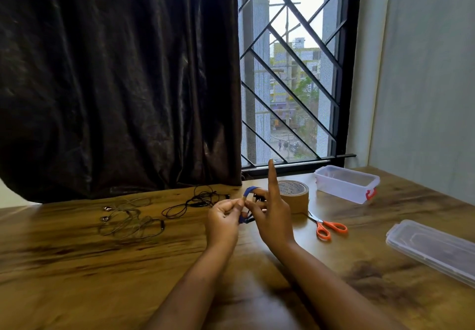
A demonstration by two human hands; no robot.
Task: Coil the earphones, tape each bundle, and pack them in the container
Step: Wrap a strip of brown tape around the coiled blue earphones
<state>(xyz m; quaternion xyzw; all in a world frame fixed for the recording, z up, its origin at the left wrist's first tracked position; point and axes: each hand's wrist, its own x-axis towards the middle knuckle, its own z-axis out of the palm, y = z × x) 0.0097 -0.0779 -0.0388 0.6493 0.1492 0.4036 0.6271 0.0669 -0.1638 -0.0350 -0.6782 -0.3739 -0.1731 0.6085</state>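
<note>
Both hands are raised over the wooden table (108, 265), centre frame. The left hand (223, 218) has its fingers curled and pinches the cord of the blue earphones (248, 190). The right hand (273, 214) has its index finger straight up; the blue cord is looped over its other fingers, with the thumb closed against the cord. The hands are touching at the cord.

Black earphones (195, 202) lie loose on the table left of the hands, with grey earphones (128, 220) farther left, uncoiled. A brown tape roll (295, 196) sits just behind the right hand. Orange-handled scissors (327, 227) lie right of it. The clear container (345, 183) is open near the window (290, 72), its lid (431, 250) well apart on the right. A dark curtain (115, 77) hangs behind.
</note>
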